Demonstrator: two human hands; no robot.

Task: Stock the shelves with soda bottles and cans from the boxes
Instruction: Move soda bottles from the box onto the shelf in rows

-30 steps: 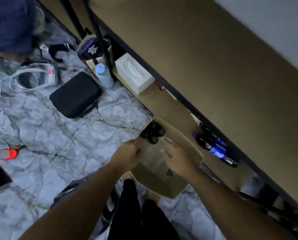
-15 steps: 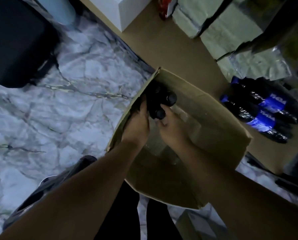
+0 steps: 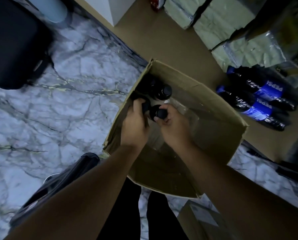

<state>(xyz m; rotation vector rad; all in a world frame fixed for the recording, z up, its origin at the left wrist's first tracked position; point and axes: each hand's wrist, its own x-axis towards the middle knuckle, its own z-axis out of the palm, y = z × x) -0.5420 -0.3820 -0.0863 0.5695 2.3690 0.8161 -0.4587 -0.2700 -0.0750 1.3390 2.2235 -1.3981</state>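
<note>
An open cardboard box [image 3: 212, 108] stands on the marble floor against the low brown shelf [image 3: 176, 40]. Several dark soda bottles with black caps [image 3: 163, 91] stand in its far left corner. Both my hands are inside the box. My left hand [image 3: 136, 122] curls round the neck of one dark bottle. My right hand [image 3: 170, 122] grips another bottle just under its black cap [image 3: 161, 114]. Two dark bottles with blue labels [image 3: 260, 101] lie on the shelf to the right of the box.
Grey-green wrapped packs [image 3: 231, 26] are stacked at the back of the shelf, with a white box [image 3: 113, 7] at its left end. A black case [image 3: 15, 45] and a pale blue bottle [image 3: 49, 7] sit on the floor at upper left. Another carton [image 3: 196, 220] is by my legs.
The view has dropped much closer to the box. Both hands went from the box rim down inside and took hold of bottle necks.
</note>
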